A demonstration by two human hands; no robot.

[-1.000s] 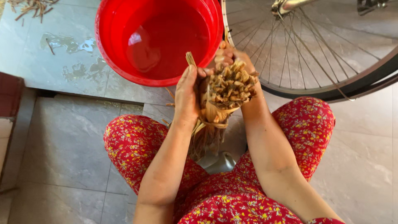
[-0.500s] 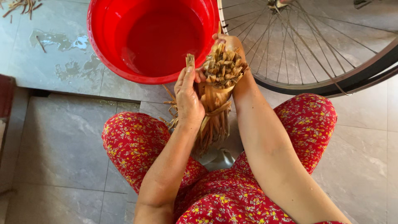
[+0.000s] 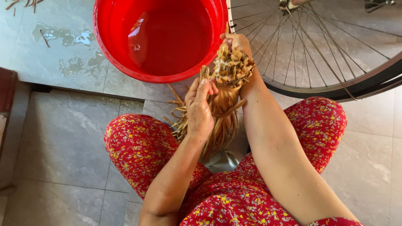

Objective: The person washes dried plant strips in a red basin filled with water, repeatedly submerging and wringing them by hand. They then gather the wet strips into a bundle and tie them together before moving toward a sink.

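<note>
Two hands hold one bunch of dry sticks [image 3: 228,90] above the floor [image 3: 63,138].

The left hand [image 3: 200,109] wraps its fingers around the side of the bunch, and the right hand [image 3: 237,42] grips the top, so the sticks stay tight together. The bunch sits between the knees, just beside the red bucket [image 3: 161,37] of water. A bicycle wheel [image 3: 335,50] stands near on the right.

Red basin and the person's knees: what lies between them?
In the head view, the bundle of dry strips, gripped by left hand and right hand, above grey floor tiles.
</note>
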